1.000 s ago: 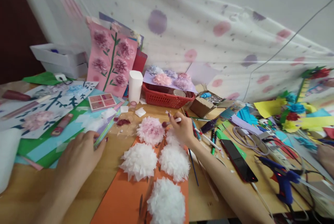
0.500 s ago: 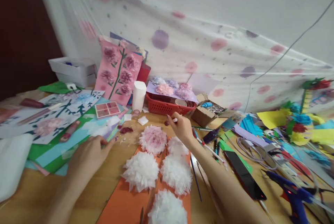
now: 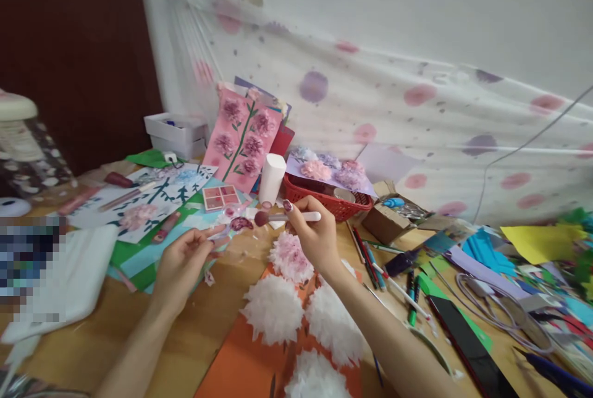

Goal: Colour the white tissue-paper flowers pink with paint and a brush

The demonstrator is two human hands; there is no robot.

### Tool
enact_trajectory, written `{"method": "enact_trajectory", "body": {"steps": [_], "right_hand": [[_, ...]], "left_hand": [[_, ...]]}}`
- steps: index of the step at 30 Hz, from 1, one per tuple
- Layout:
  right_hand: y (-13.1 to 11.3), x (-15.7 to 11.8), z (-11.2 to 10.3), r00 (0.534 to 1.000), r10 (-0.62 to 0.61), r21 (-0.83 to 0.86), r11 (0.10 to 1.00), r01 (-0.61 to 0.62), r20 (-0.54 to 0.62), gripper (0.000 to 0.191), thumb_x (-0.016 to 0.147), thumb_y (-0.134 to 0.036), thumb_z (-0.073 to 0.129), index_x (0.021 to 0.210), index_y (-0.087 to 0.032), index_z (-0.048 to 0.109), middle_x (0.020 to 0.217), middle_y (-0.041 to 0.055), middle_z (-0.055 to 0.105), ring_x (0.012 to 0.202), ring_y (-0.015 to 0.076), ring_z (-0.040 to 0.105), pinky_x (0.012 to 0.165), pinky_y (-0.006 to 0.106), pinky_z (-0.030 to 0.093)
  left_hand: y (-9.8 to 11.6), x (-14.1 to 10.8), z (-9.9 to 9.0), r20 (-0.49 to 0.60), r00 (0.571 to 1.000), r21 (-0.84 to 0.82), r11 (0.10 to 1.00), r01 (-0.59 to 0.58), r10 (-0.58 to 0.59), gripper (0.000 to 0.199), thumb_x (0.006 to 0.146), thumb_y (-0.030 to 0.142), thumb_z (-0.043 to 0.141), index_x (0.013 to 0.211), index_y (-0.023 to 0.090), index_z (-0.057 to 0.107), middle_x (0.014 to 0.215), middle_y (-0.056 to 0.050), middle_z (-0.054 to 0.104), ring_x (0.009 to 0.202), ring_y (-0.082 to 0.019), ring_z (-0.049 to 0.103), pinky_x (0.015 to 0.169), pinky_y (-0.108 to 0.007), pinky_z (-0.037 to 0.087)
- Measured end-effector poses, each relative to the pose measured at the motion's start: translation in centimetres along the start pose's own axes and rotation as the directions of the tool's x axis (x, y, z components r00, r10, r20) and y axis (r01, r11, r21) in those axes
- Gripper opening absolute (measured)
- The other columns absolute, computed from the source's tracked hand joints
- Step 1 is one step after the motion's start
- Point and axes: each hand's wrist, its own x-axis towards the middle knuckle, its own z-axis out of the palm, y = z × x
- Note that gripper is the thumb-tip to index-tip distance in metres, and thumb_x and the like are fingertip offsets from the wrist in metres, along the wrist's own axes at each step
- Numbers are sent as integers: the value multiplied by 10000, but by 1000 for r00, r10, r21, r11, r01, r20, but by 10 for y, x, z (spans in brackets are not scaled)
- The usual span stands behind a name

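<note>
My right hand (image 3: 315, 234) is closed around a makeup brush (image 3: 296, 217) with a white handle; its dusky pink bristles point left. Between the thumb and fingers of my left hand (image 3: 185, 259) is a small clear plastic piece (image 3: 221, 234). Dark red powder (image 3: 241, 224) shows at its far end, close to the bristles. Below lies an orange sheet (image 3: 231, 355) bearing fluffy white paper flowers (image 3: 273, 309). The farthest flower (image 3: 291, 256) is tinted pink at its middle, under my right hand. My right forearm partly covers the flowers on the right.
Behind my hands are a pink palette (image 3: 220, 198), a white bottle (image 3: 272, 179) and a red basket (image 3: 306, 198) topped with paper flowers. Pencils (image 3: 365, 256), a phone (image 3: 472, 345) and a cable (image 3: 504, 324) lie right. A white packet (image 3: 88, 268) is at left.
My left hand has lifted from the table and now holds the clear piece with the powder. My right hand has turned the brush toward it. The view has swung left.
</note>
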Motion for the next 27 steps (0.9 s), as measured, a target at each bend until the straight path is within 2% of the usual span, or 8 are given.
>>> {"method": "enact_trajectory", "body": {"steps": [2,4,8,13,18,22,24,27], "right_hand": [[-9,-1,6,1000,-22,54,998,22,-14,263,896,-379,603,701,-213,542,575,-34,577,504,101,485,494,212,387],[-14,-2,10,999,-29,74,997,30,-17,227,872,-350,629,706,-209,563,590,-33,586,521,101,493,511,215,388],[-4,-2,14,999,47,36,998,-47,-12,257,879,-375,613,691,-209,556,586,-32,594,526,107,506,513,219,387],[9,-3,4,995,83,1,997,-83,-56,288,889,-398,619,684,-211,542,583,-27,592,534,115,507,523,230,383],[2,-6,-5,997,64,-23,998,-64,-34,288,895,-392,615,681,-211,552,572,-28,587,518,116,501,504,231,373],[-8,-18,-6,995,-73,-73,994,77,64,307,916,-333,599,645,-212,523,519,-46,551,462,92,456,463,211,350],[-14,-24,-5,979,-186,-109,975,195,88,287,915,-282,604,651,-214,514,515,-54,547,439,78,433,441,199,328],[-22,-29,-5,941,-326,-157,929,336,87,249,904,-218,604,677,-220,502,531,-58,558,431,71,437,435,196,316]], "left_hand": [[6,-4,2,23,998,-199,978,66,-63,312,653,387,668,607,233,400,1095,-102,755,843,-230,746,763,-352,608],[7,-6,6,29,988,-279,947,156,-154,309,642,346,717,682,231,433,1130,-110,741,865,-222,743,792,-356,605],[-7,-5,19,55,943,-275,902,332,-329,371,639,257,766,877,225,483,1082,-120,741,829,-214,741,789,-389,602],[-17,-10,29,109,926,-277,884,378,-362,462,546,164,826,892,214,523,998,-95,772,945,-232,740,909,-400,562],[-8,-16,39,162,918,-341,853,396,-361,482,533,207,839,875,211,499,832,-55,768,782,-200,743,782,-343,574],[-3,-21,44,148,931,-384,848,364,-333,527,536,313,841,906,208,480,827,-25,731,691,-167,712,691,-311,567],[2,-25,43,98,955,-386,873,297,-281,535,532,345,842,917,205,498,820,-7,706,739,-171,711,722,-308,569],[12,-34,38,27,993,-330,937,118,-115,471,595,382,819,932,204,541,914,-50,725,898,-211,723,803,-321,576]]}}
